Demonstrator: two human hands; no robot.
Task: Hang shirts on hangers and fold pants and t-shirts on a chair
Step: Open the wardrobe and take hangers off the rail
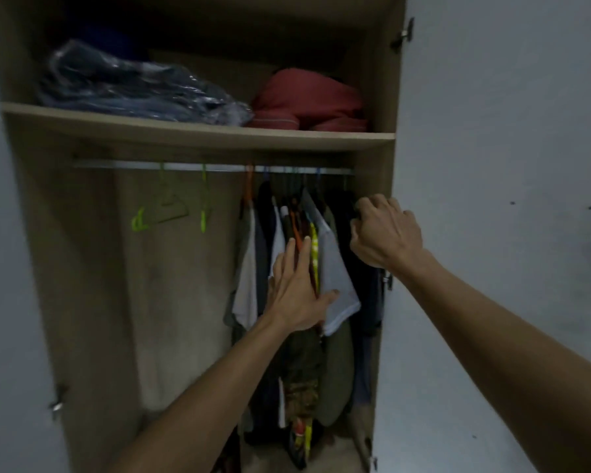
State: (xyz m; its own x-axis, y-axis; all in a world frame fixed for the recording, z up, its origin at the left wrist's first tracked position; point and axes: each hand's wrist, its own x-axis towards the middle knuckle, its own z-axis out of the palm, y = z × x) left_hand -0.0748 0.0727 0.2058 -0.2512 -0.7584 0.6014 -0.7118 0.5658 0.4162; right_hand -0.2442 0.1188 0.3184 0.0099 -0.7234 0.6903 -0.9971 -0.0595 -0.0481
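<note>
We judge the hanging well along: a packed row of hung shirts [304, 254] crowds the right end of the metal rail [116, 164], two bare green plastic hangers [171, 206] beside it. Our left hand [297, 295] lies flat, spread against the clothes; our right hand [386, 230] curls shut around dark fabric. The chair and folding are out of view.

Two hands are seen: the left hand [296, 288] and the right hand [384, 230]. One wardrobe [38, 268] is seen, with one shelf [198, 126] and one rail [212, 166]. Two bundles are counted on the shelf: one plastic-wrapped [133, 88], one red [309, 102]. Two empty green hangers [171, 206] are counted. The hung garments [287, 268] are too crowded to be counted.
</note>
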